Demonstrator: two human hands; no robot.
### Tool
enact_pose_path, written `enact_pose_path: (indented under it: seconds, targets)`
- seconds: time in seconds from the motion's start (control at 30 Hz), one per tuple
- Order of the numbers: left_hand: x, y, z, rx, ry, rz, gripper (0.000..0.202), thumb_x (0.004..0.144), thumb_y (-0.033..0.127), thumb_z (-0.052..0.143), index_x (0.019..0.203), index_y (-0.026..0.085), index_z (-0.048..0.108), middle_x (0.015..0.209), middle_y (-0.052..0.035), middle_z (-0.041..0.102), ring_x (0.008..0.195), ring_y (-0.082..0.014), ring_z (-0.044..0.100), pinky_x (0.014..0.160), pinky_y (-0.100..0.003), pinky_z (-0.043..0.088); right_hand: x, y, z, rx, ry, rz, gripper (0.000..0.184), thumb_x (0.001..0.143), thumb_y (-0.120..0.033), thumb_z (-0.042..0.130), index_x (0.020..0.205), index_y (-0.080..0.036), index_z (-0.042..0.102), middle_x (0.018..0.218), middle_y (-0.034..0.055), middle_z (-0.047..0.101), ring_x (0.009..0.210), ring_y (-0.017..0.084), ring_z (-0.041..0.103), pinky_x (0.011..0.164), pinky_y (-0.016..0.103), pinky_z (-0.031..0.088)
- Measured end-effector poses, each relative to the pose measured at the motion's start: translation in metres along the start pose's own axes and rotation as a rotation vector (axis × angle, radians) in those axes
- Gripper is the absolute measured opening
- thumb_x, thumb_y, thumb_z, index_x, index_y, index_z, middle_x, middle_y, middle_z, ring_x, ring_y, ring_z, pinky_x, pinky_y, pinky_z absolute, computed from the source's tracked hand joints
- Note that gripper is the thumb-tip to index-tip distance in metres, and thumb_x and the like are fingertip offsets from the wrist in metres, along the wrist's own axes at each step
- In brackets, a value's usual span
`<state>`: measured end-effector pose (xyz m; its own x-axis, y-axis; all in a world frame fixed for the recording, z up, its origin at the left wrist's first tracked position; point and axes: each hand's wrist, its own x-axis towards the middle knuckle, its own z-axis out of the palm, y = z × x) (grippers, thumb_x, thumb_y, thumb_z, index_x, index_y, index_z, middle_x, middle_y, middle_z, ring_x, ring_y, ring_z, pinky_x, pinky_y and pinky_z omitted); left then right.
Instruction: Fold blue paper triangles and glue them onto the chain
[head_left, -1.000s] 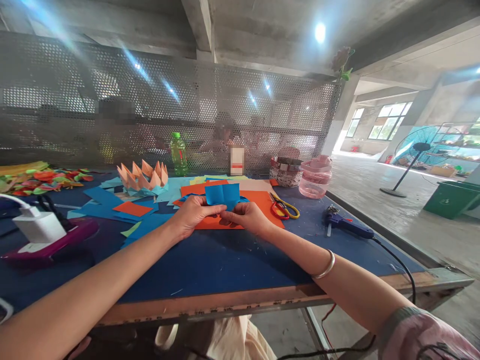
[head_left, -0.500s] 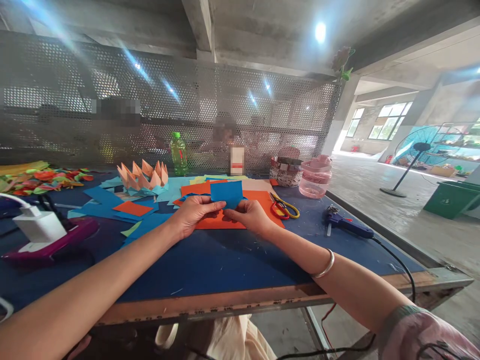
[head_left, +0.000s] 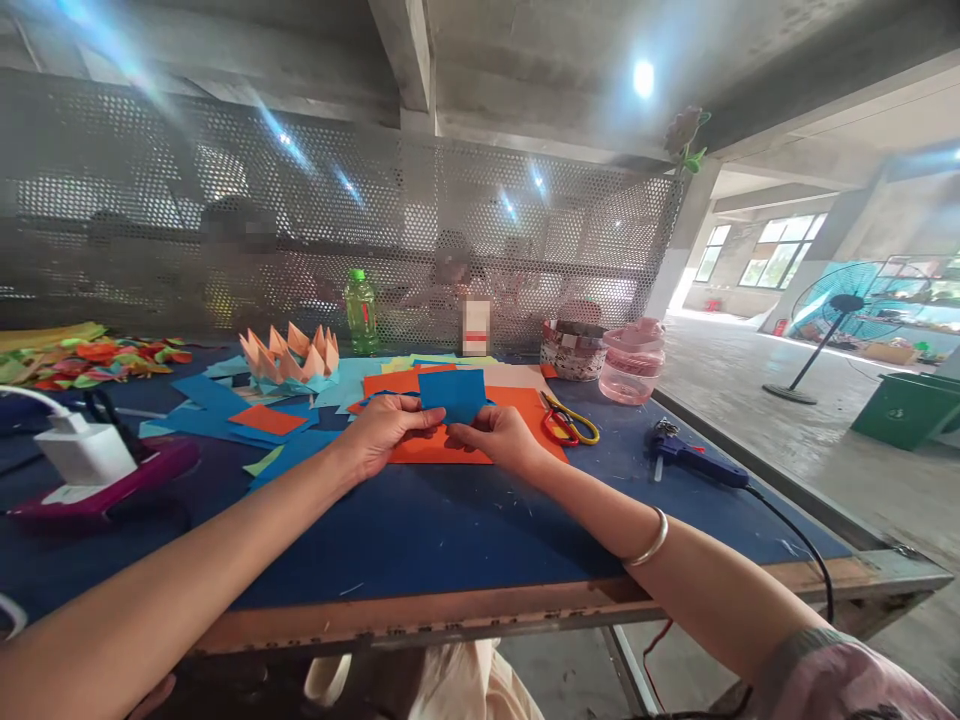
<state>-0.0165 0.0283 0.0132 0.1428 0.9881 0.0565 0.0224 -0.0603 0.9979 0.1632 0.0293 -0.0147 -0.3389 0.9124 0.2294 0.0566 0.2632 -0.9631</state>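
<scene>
A small blue sheet of paper [head_left: 453, 392] is raised above the stack, pinched at both lower sides. My left hand [head_left: 394, 428] grips its left edge between thumb and fingers. On the other side, my right hand [head_left: 499, 436] holds the right edge, its fingers partly hidden behind the paper. Underneath lies a large orange paper sheet [head_left: 442, 450]. To the right of it rest scissors [head_left: 571, 420] with red and yellow handles. A folded-paper ring with orange points [head_left: 291, 355] stands on light blue paper to the left, beside blue sheets and an orange rectangle [head_left: 267, 419].
A blue glue gun [head_left: 701, 455] with its cord lies at the table's right. A pink jug [head_left: 632, 365], a round basket [head_left: 572, 350] and a green bottle [head_left: 361, 315] stand at the back. A purple power strip [head_left: 161, 470] with a white charger is at left.
The blue paper has tilted slightly, showing more of its face, and stays in both hands. The whole view has shifted down a little; the other things on the table have not moved.
</scene>
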Motion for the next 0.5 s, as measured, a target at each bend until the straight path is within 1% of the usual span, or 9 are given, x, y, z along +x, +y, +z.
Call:
enact_pose_path:
  seconds: [0.2,0.3,0.4,0.5]
  targets:
    - [0.0004,0.0021,-0.0006,-0.049,-0.034,-0.021,0.036,0.041,0.038,0.092,0.053,0.016,0.066,0.058,-0.0022,0.065,0.062,-0.0154,0.060,0.074,-0.032,0.049,0.0007,-0.0020,-0.0017,0.013,-0.027,-0.012,0.043,0.062,-0.056,0.077,0.065,-0.014,0.068,0.071,0.0083,0.075,0.064,0.016,0.068,0.067,0.029,0.053]
    - [0.0004,0.0024,-0.0002,-0.070,-0.056,-0.030,0.033,0.046,0.037,0.090,0.053,0.016,0.066,0.060,-0.0041,0.066,0.062,-0.0161,0.060,0.073,-0.033,0.050,0.0003,-0.0015,-0.0017,0.022,-0.031,-0.013,0.044,0.062,-0.058,0.077,0.067,-0.014,0.068,0.071,0.0082,0.075,0.064,0.015,0.067,0.067,0.029,0.053]
    - [0.0000,0.0027,-0.0001,-0.087,-0.072,-0.036,0.030,0.055,0.037,0.087,0.057,0.015,0.067,0.063,-0.0056,0.068,0.064,-0.0167,0.061,0.072,-0.033,0.050,0.0000,-0.0004,-0.0016,0.031,-0.017,-0.013,0.045,0.063,-0.058,0.076,0.064,-0.015,0.066,0.072,0.0085,0.075,0.065,0.015,0.067,0.067,0.029,0.052]
    - [-0.0002,0.0033,-0.0005,-0.104,-0.075,-0.036,0.029,0.059,0.039,0.085,0.062,0.016,0.069,0.066,-0.0052,0.068,0.066,-0.0165,0.061,0.071,-0.032,0.050,0.0002,0.0001,-0.0021,0.035,-0.008,-0.007,0.046,0.062,-0.060,0.076,0.063,-0.015,0.064,0.072,0.0093,0.075,0.065,0.016,0.067,0.067,0.029,0.052]
